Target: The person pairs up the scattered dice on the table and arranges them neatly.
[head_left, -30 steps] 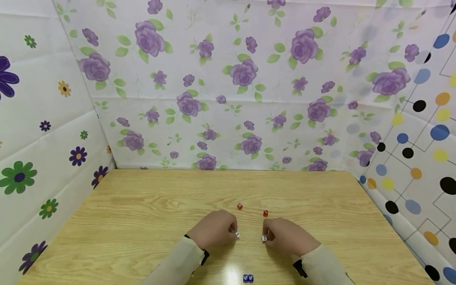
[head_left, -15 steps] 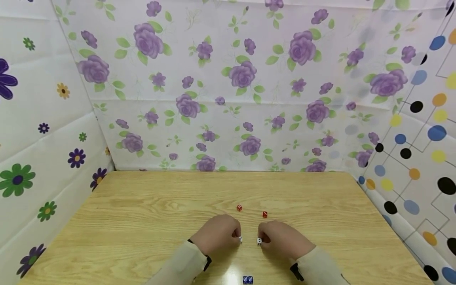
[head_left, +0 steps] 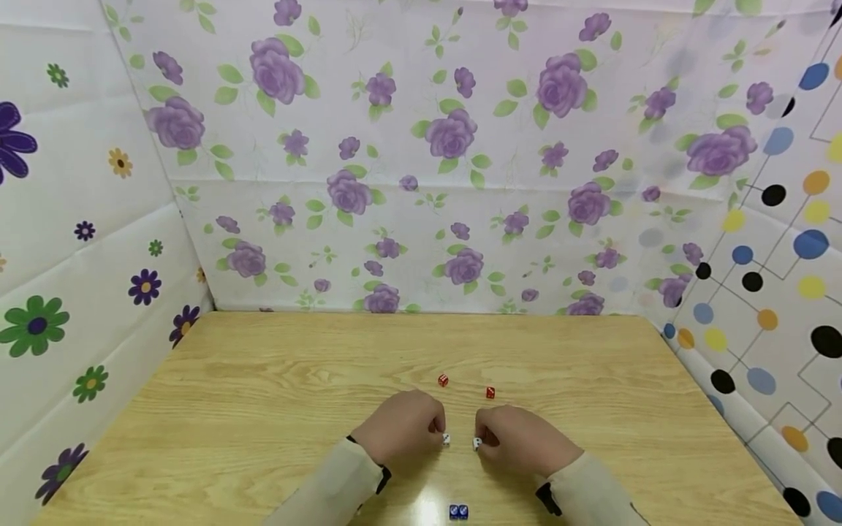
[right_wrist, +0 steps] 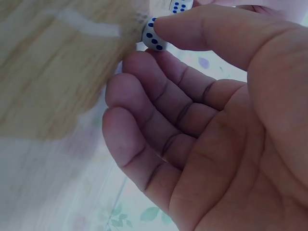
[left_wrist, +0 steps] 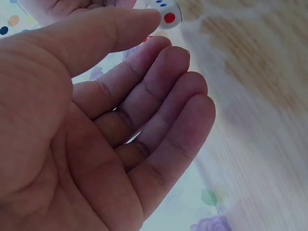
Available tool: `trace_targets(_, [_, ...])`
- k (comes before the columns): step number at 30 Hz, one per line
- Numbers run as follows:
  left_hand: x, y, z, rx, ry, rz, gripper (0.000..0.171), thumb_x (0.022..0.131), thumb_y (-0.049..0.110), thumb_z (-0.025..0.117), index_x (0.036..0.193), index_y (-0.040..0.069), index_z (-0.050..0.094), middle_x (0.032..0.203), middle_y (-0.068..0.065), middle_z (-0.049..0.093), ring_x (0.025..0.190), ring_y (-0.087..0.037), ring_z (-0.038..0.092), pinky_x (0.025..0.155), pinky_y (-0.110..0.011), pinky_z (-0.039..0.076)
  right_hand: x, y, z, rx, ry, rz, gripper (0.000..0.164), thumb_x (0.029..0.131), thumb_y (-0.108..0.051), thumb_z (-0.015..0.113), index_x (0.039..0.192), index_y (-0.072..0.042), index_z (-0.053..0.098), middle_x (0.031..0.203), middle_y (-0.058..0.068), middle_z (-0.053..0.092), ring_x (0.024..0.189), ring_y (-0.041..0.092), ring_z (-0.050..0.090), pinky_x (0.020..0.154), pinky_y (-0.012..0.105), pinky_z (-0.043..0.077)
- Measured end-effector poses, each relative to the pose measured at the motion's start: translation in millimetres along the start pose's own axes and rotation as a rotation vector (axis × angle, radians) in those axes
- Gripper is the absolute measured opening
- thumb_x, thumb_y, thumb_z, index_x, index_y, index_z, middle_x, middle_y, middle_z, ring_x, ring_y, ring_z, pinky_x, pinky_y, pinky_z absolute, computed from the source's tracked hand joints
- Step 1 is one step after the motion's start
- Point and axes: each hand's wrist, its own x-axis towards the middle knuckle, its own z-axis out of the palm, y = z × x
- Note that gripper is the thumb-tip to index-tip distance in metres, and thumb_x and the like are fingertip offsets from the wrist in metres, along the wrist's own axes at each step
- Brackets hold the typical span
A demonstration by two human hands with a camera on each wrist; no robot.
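Note:
Near the middle of the wooden table, my left hand pinches a small white die at its thumb and fingertips. Facing it, my right hand grips a second white die the same way. A short gap separates the two dice. In the left wrist view, the left die shows a red pip and blue pips beside the thumb tip. Blue pips mark the right die in the right wrist view, between thumb and index finger. The other fingers of both hands are bent.
Two red dice, one on the left and one on the right, lie apart beyond the hands. Two blue dice sit side by side near the front of the table. Patterned cloths hang around its back and sides.
Both hands have moved inward with their white dice, so the gap between the dice has narrowed. The red and blue dice have stayed in place.

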Motion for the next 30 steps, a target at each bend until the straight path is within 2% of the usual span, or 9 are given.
trace_targets(5, [1.8, 3.0, 4.7, 0.039, -0.016, 0.002, 0.035, 0.092, 0.02, 0.078, 0.065, 0.023, 0.056, 0.06, 0.015, 0.042, 0.057, -0.004, 0.033, 0.059, -0.022, 0.034, 2.5, -0.6, 2.4, 0.006, -0.011, -0.021, 0.013, 0.095, -0.013, 0.073, 0.088, -0.02, 0.065, 0.074, -0.015, 0.054, 0.063, 0.001, 0.046, 0.062, 0.024, 0.043])
trace_targets(12, [2.8, 5.0, 4.2, 0.038, -0.023, 0.008, 0.036, 0.092, 0.018, 0.075, 0.063, 0.021, 0.054, 0.058, 0.012, 0.037, 0.057, -0.005, 0.031, 0.059, -0.022, 0.031, 3.2, -0.4, 2.9, 0.015, -0.019, -0.017, 0.008, 0.095, -0.014, 0.073, 0.092, -0.019, 0.067, 0.076, -0.015, 0.056, 0.064, 0.002, 0.048, 0.062, 0.024, 0.044])
trace_targets(19, [2.4, 5.4, 3.3, 0.033, -0.019, 0.005, 0.024, 0.09, 0.017, 0.078, 0.071, 0.021, 0.065, 0.066, 0.014, 0.053, 0.06, -0.004, 0.04, 0.061, -0.023, 0.038, 3.0, -1.7, 1.1, 0.019, -0.02, -0.018, 0.007, 0.094, -0.013, 0.073, 0.094, -0.017, 0.068, 0.076, -0.015, 0.056, 0.064, 0.002, 0.048, 0.063, 0.025, 0.044])
trace_targets(25, [3.8, 7.5, 4.8, 0.045, -0.035, 0.015, 0.029, 0.091, 0.017, 0.078, 0.068, 0.022, 0.062, 0.062, 0.014, 0.048, 0.058, -0.004, 0.037, 0.059, -0.022, 0.034, 4.9, -3.5, 3.3, 0.008, -0.004, -0.032, 0.012, 0.096, -0.011, 0.07, 0.089, -0.019, 0.065, 0.075, -0.016, 0.056, 0.063, 0.001, 0.047, 0.062, 0.023, 0.044])
trace_targets(30, [4.0, 9.1, 7.2, 0.069, -0.021, 0.038, 0.03, 0.091, 0.017, 0.078, 0.067, 0.022, 0.061, 0.062, 0.014, 0.047, 0.058, -0.003, 0.036, 0.059, -0.022, 0.034, 6.2, -4.3, 5.5, 0.004, -0.001, -0.05, 0.013, 0.097, -0.013, 0.071, 0.089, -0.02, 0.064, 0.075, -0.016, 0.055, 0.063, 0.0, 0.047, 0.062, 0.023, 0.044])
